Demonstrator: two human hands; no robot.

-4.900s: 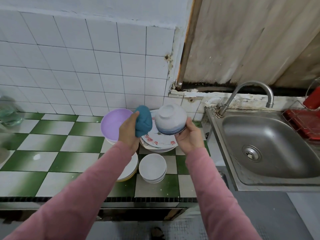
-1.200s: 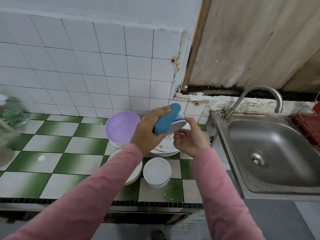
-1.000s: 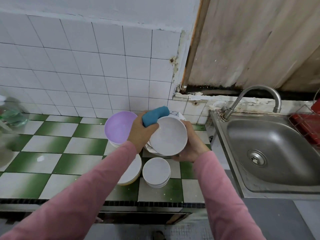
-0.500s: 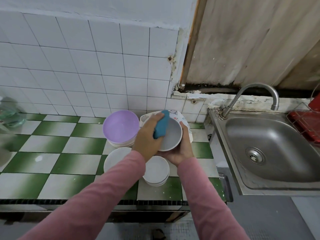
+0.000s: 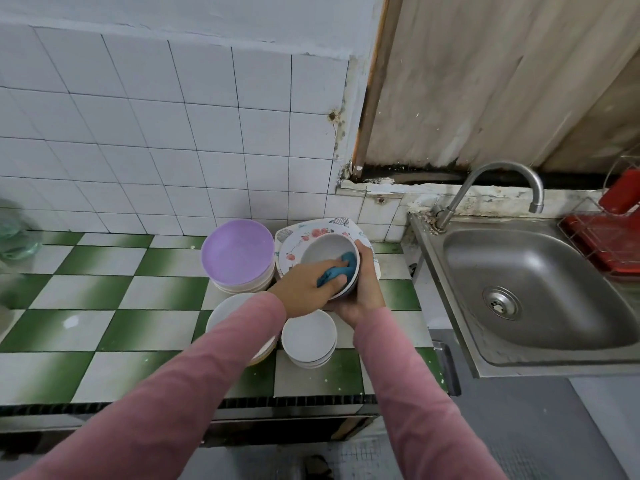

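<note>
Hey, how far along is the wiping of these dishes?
Done: probably the small white bowls stacked near the counter edge, though cleanness can't be confirmed. In hand: the right hand grips a grey bowl while the left hand presses a blue cloth inside it. Left: likely the purple-topped stack and floral plate.

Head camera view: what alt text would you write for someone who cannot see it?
A person's left hand presses a blue cloth inside a white bowl that the right hand holds from outside. Beneath them, stacks of plates and bowls, one topped by a purple plate, sit on a green-and-white tiled counter beside a steel sink.
</note>
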